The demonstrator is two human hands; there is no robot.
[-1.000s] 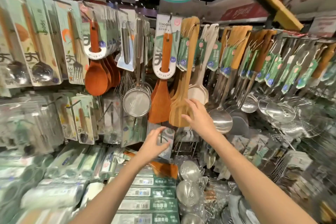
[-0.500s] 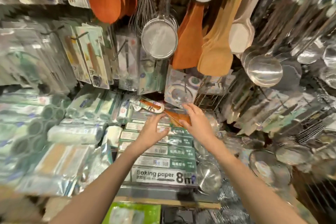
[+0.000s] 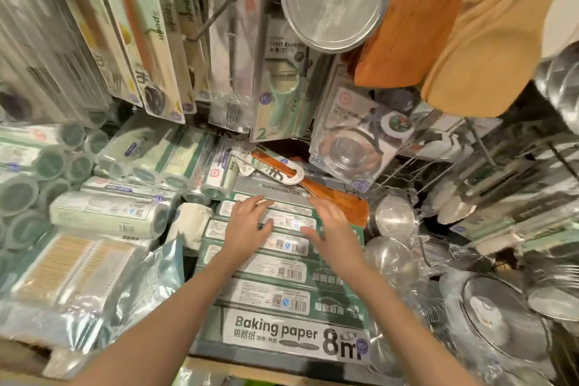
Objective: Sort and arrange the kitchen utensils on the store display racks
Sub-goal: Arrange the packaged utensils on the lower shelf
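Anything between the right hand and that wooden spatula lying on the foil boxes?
Nothing visible. The right hand hovers over the boxes, fingertips right at the wooden spatula blade's near edge, no item between them. The hanging sink strainer pack sits above the handle end, off the hand's path.

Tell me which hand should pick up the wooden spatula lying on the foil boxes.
Right. The right hand hovers open beside the wooden spatula blade; the left hand rests farther away on the boxes.
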